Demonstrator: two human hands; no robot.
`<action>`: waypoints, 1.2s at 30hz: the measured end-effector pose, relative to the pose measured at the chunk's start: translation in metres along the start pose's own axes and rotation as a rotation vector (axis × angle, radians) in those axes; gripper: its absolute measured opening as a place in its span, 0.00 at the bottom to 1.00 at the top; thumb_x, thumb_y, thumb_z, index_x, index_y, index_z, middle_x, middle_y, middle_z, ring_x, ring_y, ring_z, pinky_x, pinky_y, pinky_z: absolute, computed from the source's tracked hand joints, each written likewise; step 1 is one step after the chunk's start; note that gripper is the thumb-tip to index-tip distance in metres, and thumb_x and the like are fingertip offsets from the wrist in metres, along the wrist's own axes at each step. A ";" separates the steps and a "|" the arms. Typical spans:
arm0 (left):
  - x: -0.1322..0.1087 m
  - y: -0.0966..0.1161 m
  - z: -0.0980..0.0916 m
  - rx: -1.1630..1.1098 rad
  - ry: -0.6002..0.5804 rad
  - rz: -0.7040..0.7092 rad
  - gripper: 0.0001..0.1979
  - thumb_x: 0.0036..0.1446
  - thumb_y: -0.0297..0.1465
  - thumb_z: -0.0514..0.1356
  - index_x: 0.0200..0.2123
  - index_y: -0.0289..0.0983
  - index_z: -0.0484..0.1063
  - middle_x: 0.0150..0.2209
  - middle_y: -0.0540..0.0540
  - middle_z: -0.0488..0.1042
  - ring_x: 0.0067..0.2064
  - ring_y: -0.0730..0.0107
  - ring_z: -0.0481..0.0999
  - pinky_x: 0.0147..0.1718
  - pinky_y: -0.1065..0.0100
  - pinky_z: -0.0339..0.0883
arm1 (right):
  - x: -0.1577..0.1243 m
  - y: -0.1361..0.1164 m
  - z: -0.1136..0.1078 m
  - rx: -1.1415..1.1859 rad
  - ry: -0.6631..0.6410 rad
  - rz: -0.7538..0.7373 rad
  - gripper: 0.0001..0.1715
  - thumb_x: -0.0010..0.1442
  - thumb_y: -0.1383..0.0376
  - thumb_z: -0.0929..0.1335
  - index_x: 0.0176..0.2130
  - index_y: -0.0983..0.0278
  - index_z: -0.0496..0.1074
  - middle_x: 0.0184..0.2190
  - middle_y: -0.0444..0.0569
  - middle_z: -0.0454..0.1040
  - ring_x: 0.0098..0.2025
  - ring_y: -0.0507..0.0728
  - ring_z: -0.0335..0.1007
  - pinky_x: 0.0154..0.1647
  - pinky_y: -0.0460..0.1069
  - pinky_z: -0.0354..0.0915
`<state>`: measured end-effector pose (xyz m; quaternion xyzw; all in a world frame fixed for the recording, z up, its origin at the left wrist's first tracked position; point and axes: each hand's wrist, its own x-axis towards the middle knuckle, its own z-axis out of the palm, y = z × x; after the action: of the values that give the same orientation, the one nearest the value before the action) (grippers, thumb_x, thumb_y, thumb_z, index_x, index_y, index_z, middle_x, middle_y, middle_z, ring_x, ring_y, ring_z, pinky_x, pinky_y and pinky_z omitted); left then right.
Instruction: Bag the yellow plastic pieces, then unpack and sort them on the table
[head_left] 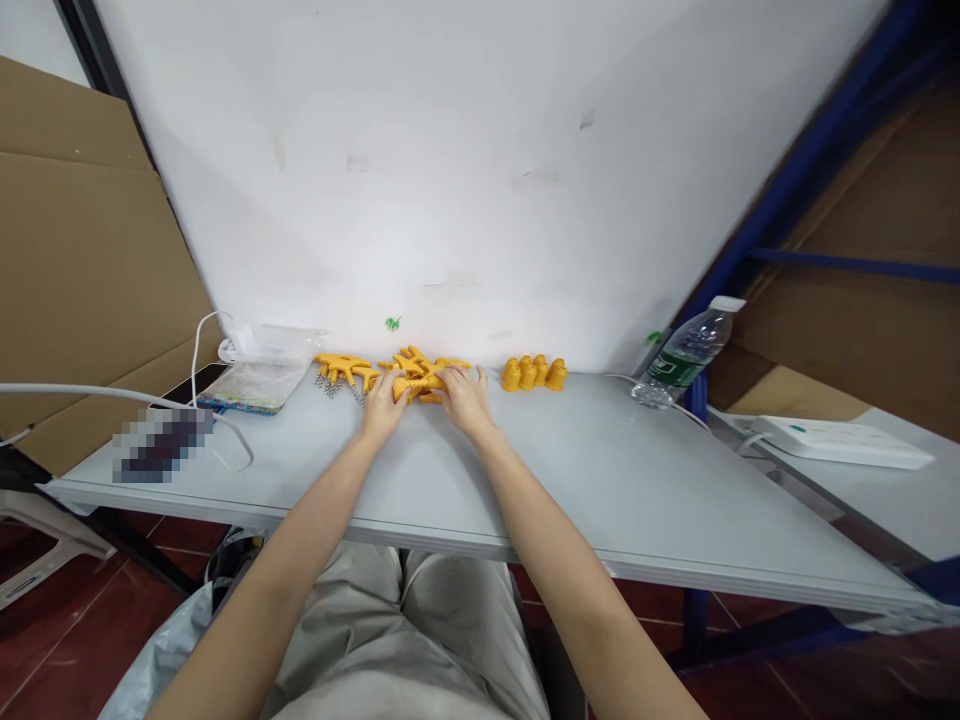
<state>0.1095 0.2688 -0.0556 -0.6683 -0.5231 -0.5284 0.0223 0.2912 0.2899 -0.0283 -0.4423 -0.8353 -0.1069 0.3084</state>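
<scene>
On the grey table, my left hand (384,408) and my right hand (465,397) are close together, fingers curled around the two ends of a yellow plastic piece (418,383). Its exact kind is not clear, and my fingers cover its ends. Just behind it lies a loose heap of branching yellow plastic parts (410,358). More of these yellow parts (341,364) lie to the left of my left hand, beside several small metal springs (330,386). Several yellow cup-shaped pieces (529,374) stand in a cluster to the right of my right hand.
A clear water bottle (686,352) leans at the right, near a white power strip (847,442). At the left are a plastic bag (259,375), a white cable (232,425) and a blurred dark object (161,447). A white panel (480,200) rises behind the table.
</scene>
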 end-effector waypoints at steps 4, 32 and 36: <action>0.001 0.002 0.000 -0.016 0.000 -0.011 0.13 0.55 0.28 0.61 0.45 0.41 0.70 0.44 0.46 0.76 0.41 0.65 0.77 0.40 0.63 0.71 | 0.000 -0.003 -0.005 -0.011 0.029 0.019 0.12 0.63 0.68 0.62 0.45 0.63 0.70 0.46 0.57 0.76 0.52 0.63 0.67 0.62 0.66 0.45; 0.002 0.008 -0.002 -0.043 0.058 -0.059 0.11 0.51 0.30 0.63 0.40 0.41 0.72 0.40 0.47 0.78 0.40 0.64 0.77 0.41 0.64 0.70 | -0.003 0.007 0.002 -0.006 0.134 0.064 0.19 0.63 0.68 0.59 0.51 0.61 0.69 0.50 0.56 0.74 0.56 0.63 0.64 0.63 0.68 0.43; 0.002 0.016 -0.007 0.006 -0.009 -0.173 0.11 0.50 0.33 0.63 0.39 0.40 0.73 0.27 0.52 0.74 0.30 0.69 0.73 0.34 0.68 0.67 | -0.003 0.008 0.002 0.000 0.194 0.075 0.18 0.61 0.69 0.60 0.50 0.61 0.69 0.50 0.56 0.74 0.57 0.63 0.63 0.64 0.68 0.41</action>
<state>0.1166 0.2587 -0.0429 -0.6229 -0.5807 -0.5237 -0.0236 0.2981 0.2938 -0.0326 -0.4608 -0.7844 -0.1377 0.3917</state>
